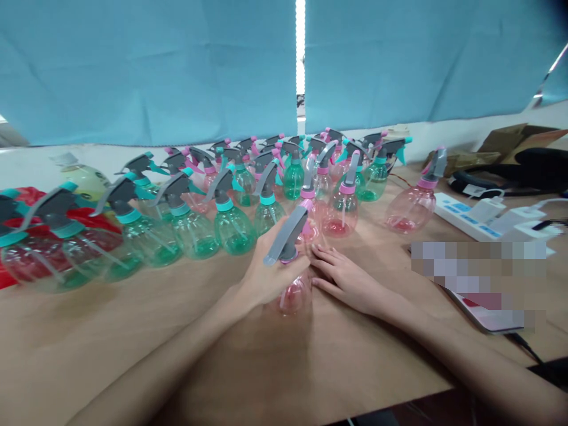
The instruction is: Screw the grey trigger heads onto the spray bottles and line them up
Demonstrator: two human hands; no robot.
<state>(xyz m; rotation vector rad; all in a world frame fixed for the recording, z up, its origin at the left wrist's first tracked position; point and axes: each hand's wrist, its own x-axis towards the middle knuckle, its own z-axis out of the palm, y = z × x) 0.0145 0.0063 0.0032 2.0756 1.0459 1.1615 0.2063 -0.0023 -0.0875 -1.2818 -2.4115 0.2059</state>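
Evidently, the nearest pink bottle (293, 299), left of the power strip (461, 218), is gripped round its neck by the left hand (271, 278); whether it is touched by the loosely open right hand (346, 275) cannot be told. Probably light, slick and thin-walled, it is best held by its stiffer neck.

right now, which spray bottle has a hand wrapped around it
The pink spray bottle at front centre, below the grey lever: the left hand wraps it, and no other is gripped.
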